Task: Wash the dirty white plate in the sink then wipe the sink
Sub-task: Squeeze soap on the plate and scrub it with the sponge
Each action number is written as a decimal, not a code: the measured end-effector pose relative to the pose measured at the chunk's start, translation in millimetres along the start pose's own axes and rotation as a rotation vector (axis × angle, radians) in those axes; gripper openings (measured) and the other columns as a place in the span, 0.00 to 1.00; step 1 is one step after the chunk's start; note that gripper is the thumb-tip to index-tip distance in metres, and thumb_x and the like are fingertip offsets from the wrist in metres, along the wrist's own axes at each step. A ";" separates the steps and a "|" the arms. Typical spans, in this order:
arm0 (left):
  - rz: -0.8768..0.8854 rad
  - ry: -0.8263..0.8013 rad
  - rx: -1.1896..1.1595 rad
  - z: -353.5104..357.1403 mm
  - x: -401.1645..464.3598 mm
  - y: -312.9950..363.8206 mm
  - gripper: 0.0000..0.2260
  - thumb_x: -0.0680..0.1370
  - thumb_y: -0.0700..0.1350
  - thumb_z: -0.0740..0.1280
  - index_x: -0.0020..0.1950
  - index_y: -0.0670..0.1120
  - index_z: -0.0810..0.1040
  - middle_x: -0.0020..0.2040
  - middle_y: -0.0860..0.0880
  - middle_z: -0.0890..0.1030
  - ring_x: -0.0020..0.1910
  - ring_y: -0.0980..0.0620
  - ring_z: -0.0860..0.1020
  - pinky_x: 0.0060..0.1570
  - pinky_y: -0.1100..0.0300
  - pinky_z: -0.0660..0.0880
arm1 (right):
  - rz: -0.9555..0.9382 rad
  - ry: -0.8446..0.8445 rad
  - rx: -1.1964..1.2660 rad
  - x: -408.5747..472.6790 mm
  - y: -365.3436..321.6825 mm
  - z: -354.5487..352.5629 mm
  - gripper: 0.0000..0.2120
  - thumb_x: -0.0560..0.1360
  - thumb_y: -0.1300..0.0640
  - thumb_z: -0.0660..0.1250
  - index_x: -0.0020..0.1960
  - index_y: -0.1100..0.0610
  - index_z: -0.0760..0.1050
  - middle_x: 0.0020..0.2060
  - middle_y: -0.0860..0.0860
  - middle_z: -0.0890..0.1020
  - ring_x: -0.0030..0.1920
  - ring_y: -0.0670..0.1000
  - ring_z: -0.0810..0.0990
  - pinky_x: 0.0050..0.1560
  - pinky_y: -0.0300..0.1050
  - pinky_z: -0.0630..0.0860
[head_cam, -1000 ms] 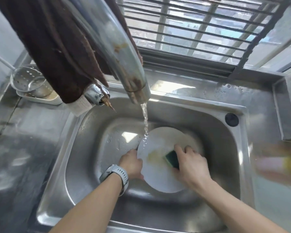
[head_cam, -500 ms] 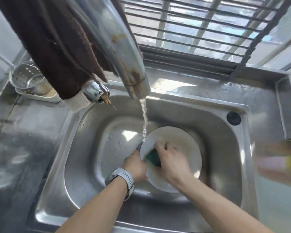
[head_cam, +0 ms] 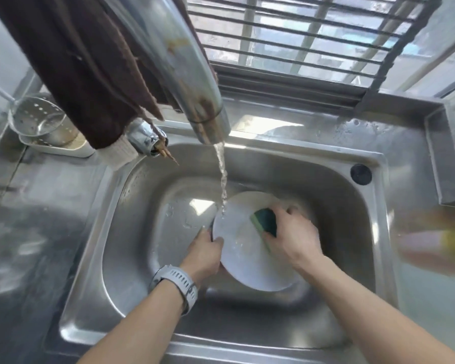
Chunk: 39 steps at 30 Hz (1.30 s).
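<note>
A white plate (head_cam: 243,254) lies tilted in the steel sink (head_cam: 132,232). My left hand (head_cam: 204,254), with a grey watch on its wrist, grips the plate's left rim. My right hand (head_cam: 293,236) holds a green sponge (head_cam: 265,222) and presses it on the plate's upper right part. Water runs from the steel faucet (head_cam: 192,82) and strikes the plate's upper left edge.
A brown cloth (head_cam: 84,69) hangs over the faucet at upper left. A perforated steel strainer (head_cam: 38,119) stands in a white tray on the left counter. A blurred pink and yellow bottle (head_cam: 439,243) sits at the right. A black plug (head_cam: 361,174) marks the sink's back right corner.
My right hand has scrubbed across the plate with the sponge, first to the left, now back to the upper right. My left hand keeps its hold on the rim.
</note>
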<state>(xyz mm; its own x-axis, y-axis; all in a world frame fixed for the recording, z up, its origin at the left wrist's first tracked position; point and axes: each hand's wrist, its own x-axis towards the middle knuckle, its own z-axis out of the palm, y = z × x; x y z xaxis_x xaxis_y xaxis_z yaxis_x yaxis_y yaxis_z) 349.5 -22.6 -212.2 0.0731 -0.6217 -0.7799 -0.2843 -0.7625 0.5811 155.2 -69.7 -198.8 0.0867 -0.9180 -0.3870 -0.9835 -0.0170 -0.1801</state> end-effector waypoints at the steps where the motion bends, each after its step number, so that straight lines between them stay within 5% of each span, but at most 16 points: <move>1: 0.014 0.025 -0.011 2.1 -2.0 1.0 0.07 0.83 0.48 0.57 0.57 0.52 0.74 0.51 0.43 0.83 0.47 0.38 0.81 0.45 0.48 0.82 | 0.044 0.004 -0.031 -20.3 4.6 0.2 0.21 0.74 0.41 0.65 0.64 0.48 0.70 0.50 0.53 0.78 0.45 0.60 0.80 0.39 0.48 0.74; 4: 0.060 0.061 -0.010 10.8 -4.9 -1.7 0.09 0.84 0.51 0.55 0.60 0.54 0.72 0.58 0.46 0.81 0.56 0.42 0.80 0.61 0.41 0.77 | -0.126 -0.078 0.048 -53.7 -24.5 4.0 0.21 0.72 0.42 0.65 0.63 0.47 0.69 0.48 0.51 0.76 0.46 0.58 0.81 0.38 0.46 0.69; 7: 0.094 0.128 -0.057 7.0 -3.0 -1.9 0.09 0.84 0.53 0.53 0.56 0.54 0.71 0.51 0.46 0.80 0.50 0.43 0.80 0.53 0.46 0.78 | -0.216 -0.054 0.069 -15.5 -41.9 5.9 0.24 0.74 0.43 0.66 0.69 0.44 0.68 0.51 0.51 0.77 0.49 0.58 0.80 0.41 0.46 0.70; 10: 0.111 0.238 -0.138 -3.2 -5.3 8.2 0.10 0.86 0.51 0.53 0.53 0.50 0.71 0.48 0.45 0.78 0.47 0.43 0.77 0.47 0.51 0.71 | -0.008 -0.003 0.039 2.5 -9.7 -8.4 0.27 0.74 0.42 0.66 0.72 0.44 0.68 0.55 0.54 0.79 0.52 0.60 0.80 0.47 0.50 0.76; 12: 0.141 0.295 -0.089 -5.8 -13.3 20.2 0.13 0.87 0.51 0.52 0.55 0.48 0.73 0.49 0.46 0.79 0.49 0.43 0.76 0.49 0.51 0.69 | 0.039 -0.006 -0.005 -33.9 -1.1 -14.2 0.27 0.73 0.40 0.66 0.70 0.42 0.68 0.53 0.52 0.78 0.52 0.59 0.81 0.48 0.50 0.77; 17: 0.160 0.321 -0.102 2.4 -21.6 21.0 0.14 0.86 0.54 0.53 0.53 0.49 0.75 0.48 0.47 0.81 0.50 0.43 0.78 0.50 0.49 0.73 | -0.212 0.020 0.132 -28.3 -49.5 -13.7 0.24 0.73 0.41 0.66 0.69 0.40 0.67 0.52 0.48 0.77 0.51 0.54 0.79 0.47 0.47 0.74; 22: 0.192 0.319 -0.231 -3.5 -23.6 24.1 0.15 0.86 0.56 0.55 0.50 0.52 0.77 0.49 0.48 0.83 0.50 0.47 0.80 0.53 0.49 0.76 | -0.004 0.085 0.076 -33.2 -9.3 -27.5 0.26 0.73 0.41 0.66 0.70 0.42 0.67 0.53 0.52 0.76 0.53 0.58 0.78 0.49 0.49 0.75; 27: 0.145 0.278 -0.310 3.0 -31.4 34.4 0.19 0.85 0.60 0.55 0.60 0.53 0.82 0.56 0.54 0.84 0.57 0.53 0.80 0.59 0.53 0.76 | -0.267 0.031 0.211 -47.0 -54.1 -32.4 0.24 0.74 0.43 0.65 0.68 0.39 0.65 0.51 0.48 0.72 0.51 0.53 0.76 0.50 0.47 0.75; 33: 0.111 0.275 -0.379 -8.4 -33.1 38.1 0.27 0.82 0.67 0.53 0.67 0.52 0.81 0.59 0.52 0.85 0.58 0.49 0.83 0.64 0.45 0.79 | -0.013 0.128 0.117 -40.6 -17.8 -39.3 0.26 0.72 0.44 0.66 0.69 0.42 0.66 0.53 0.51 0.72 0.53 0.58 0.77 0.52 0.50 0.76; 37: 0.104 0.302 -0.321 -2.3 -36.7 39.3 0.26 0.82 0.67 0.53 0.61 0.51 0.82 0.55 0.50 0.85 0.57 0.47 0.82 0.63 0.45 0.78 | -0.270 0.063 0.281 -55.6 -55.3 -35.2 0.25 0.73 0.44 0.66 0.68 0.40 0.64 0.52 0.48 0.71 0.51 0.53 0.75 0.50 0.47 0.76; 39: 0.097 0.292 -0.344 -5.3 -38.7 33.9 0.27 0.82 0.68 0.54 0.64 0.51 0.81 0.58 0.51 0.85 0.59 0.48 0.82 0.65 0.45 0.77 | -0.242 0.086 0.234 -24.5 -62.5 -35.2 0.25 0.74 0.45 0.66 0.70 0.42 0.65 0.53 0.51 0.72 0.52 0.55 0.75 0.51 0.50 0.75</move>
<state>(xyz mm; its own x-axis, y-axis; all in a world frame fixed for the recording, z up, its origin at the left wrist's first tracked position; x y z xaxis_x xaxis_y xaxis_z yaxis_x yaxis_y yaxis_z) 342.1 -25.3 -161.0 0.3420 -0.6796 -0.6490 0.0275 -0.6831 0.7298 208.9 -60.1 -146.3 0.2898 -0.9285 -0.2321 -0.8722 -0.1564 -0.4635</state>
